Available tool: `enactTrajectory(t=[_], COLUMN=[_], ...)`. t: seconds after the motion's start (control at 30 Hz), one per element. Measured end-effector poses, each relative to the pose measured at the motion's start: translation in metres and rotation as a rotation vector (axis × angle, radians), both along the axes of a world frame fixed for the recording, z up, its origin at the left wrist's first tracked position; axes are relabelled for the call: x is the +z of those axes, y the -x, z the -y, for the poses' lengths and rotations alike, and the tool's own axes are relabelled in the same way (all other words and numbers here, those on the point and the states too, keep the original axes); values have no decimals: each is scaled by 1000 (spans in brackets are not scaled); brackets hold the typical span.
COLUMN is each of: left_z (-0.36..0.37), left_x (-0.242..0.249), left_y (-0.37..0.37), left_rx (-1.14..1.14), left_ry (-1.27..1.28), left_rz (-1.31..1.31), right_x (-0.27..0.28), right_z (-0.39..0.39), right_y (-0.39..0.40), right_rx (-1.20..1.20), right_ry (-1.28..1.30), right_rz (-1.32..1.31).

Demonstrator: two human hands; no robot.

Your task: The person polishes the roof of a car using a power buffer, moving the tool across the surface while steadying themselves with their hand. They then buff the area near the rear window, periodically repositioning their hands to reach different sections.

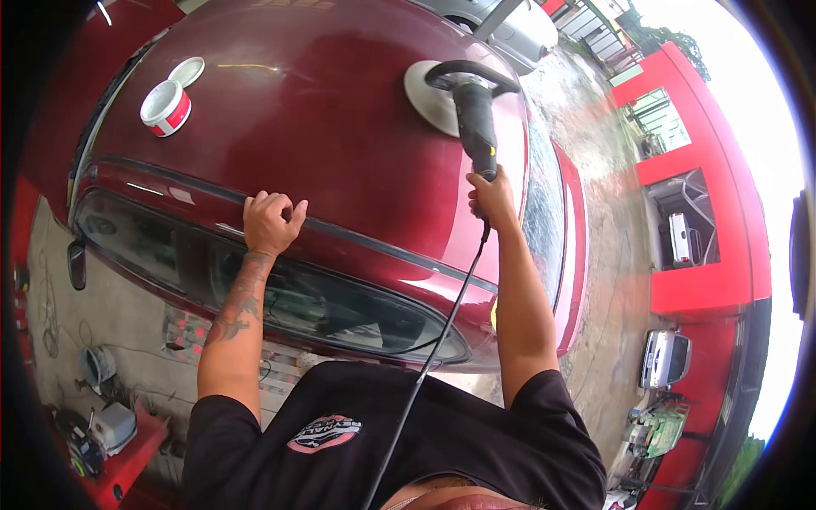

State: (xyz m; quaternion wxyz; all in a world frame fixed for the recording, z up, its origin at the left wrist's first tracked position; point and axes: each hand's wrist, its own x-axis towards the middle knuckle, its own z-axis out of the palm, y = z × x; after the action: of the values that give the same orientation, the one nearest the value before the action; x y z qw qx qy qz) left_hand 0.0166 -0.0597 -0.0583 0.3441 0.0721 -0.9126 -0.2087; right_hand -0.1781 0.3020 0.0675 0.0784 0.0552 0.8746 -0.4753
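My right hand (493, 195) is closed around the dark handle of a corded polisher (476, 127). Its pale round pad (432, 100) lies against the dark red car roof (340, 144), near the windshield or rear-glass end at the right. A black cord (433, 357) runs from the handle down across my shirt. My left hand (272, 223) rests on the roof's near edge by the black trim strip (340, 228). Its fingers are loosely bent, the thumb stands apart, and no object shows in it.
On the roof at the left sit a white and red tub (165, 108) and its lid (187, 71). A side mirror (76, 265) juts out below. Buckets and equipment (110, 425) stand on the floor at lower left. A silver vehicle (514, 34) is parked beyond the roof.
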Motion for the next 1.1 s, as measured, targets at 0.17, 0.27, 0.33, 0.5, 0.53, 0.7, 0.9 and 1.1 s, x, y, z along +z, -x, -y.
enactTrajectory(t=[0.17, 0.27, 0.33, 0.5, 0.53, 0.7, 0.9, 1.1], left_z=[1, 0, 0, -1, -1, -1, 0, 0], left_x=[0, 2, 3, 2, 3, 2, 0, -1], left_y=[1, 0, 0, 1, 1, 2, 2, 2], left_rx=[3, 5, 6, 10, 12, 10, -1, -6], left_ry=[-7, 2, 3, -4, -6, -7, -15, -17], left_rz=[11, 27, 34, 36, 33, 10, -8, -19], right_x=[-1, -6, -6, -4, -5, -4, -36, -9], right_z=[-34, -52, -53, -31, -26, 21, 85, 141], right_y=[6, 17, 23, 35, 39, 47, 72, 14], right_rx=[-139, -192, -214, -186, -174, -39, 148, 306], right_ry=[83, 124, 123, 143, 142, 19, -216, -277], right_rz=[56, 74, 70, 50, 48, -30, -191, -269])
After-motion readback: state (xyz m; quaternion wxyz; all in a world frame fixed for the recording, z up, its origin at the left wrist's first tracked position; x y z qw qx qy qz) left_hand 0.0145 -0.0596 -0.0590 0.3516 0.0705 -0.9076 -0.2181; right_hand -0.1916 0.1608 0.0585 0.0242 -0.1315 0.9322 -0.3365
